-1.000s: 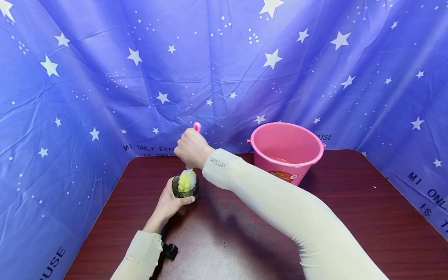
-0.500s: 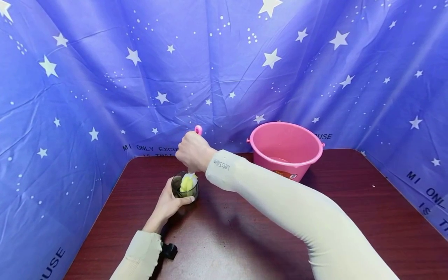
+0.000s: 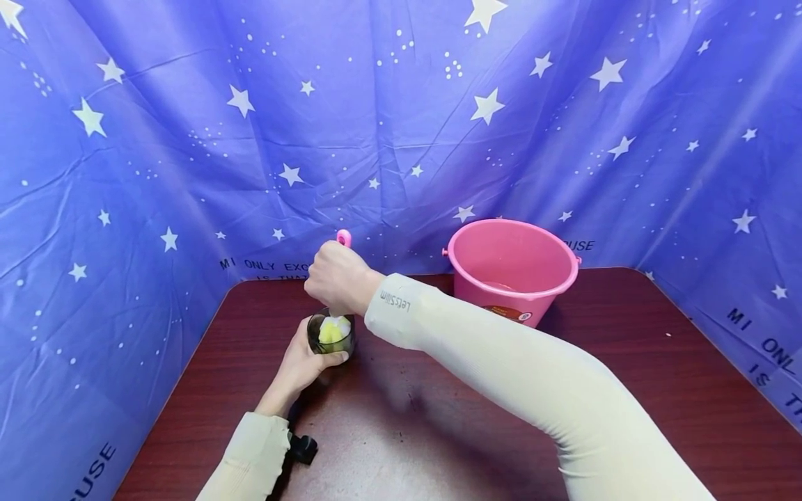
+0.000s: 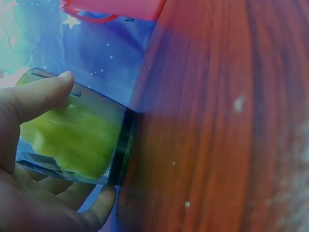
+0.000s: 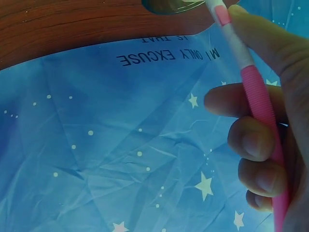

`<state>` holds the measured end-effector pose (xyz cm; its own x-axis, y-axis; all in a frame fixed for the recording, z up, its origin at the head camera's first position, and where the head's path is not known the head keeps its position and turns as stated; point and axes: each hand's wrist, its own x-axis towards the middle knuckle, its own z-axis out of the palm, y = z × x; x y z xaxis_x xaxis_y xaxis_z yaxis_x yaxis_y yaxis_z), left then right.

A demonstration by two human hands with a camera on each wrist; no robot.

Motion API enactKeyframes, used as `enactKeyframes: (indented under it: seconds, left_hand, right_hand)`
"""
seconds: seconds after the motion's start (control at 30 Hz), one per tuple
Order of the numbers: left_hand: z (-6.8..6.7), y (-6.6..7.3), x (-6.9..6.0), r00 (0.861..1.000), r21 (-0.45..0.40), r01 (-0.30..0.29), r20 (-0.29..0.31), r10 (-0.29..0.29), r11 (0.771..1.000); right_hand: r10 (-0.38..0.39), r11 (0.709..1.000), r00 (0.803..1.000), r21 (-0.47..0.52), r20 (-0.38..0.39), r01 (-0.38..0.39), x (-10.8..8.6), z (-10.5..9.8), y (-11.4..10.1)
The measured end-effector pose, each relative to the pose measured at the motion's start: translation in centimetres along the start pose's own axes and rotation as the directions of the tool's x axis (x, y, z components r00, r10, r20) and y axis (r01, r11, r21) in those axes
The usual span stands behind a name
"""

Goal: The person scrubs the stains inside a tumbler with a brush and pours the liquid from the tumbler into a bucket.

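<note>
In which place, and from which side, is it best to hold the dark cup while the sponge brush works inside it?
Probably by its outer wall, from the person's left, as the left hand does. The round wall of the dark cup suits curled fingers; its mouth is taken by the sponge head, with the right hand just above.

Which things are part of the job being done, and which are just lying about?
Job:
glass, held
brush, its sponge in the glass

Just there, I think:
bucket, standing untouched
table, underneath
curtain, hanging behind
</note>
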<state>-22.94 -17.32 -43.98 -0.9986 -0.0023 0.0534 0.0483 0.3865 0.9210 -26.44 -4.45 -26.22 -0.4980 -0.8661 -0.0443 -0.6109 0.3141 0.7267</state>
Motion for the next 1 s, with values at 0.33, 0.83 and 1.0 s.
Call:
enactKeyframes:
  seconds: [0.33,0.83,1.0]
  left_hand:
    - [0.2,0.0,0.0,1.0,-0.039,0.0,0.007,0.0,0.999]
    - [0.1,0.0,0.0,1.0,-0.085,-0.017,0.008,0.018,0.996]
    - [0.0,0.2,0.0,1.0,-0.074,-0.003,0.016,0.004,0.997]
  right_hand:
    - [-0.043,0.998,0.997,-0.051,-0.07,0.04,0.3,-0.5,-0.4]
    - [-0.062,0.991,0.996,-0.124,-0.068,0.053,1.8,-1.5,-0.7]
    - [-0.041,0.993,0.998,-0.115,-0.052,0.035,2.1,-1.4,-0.5]
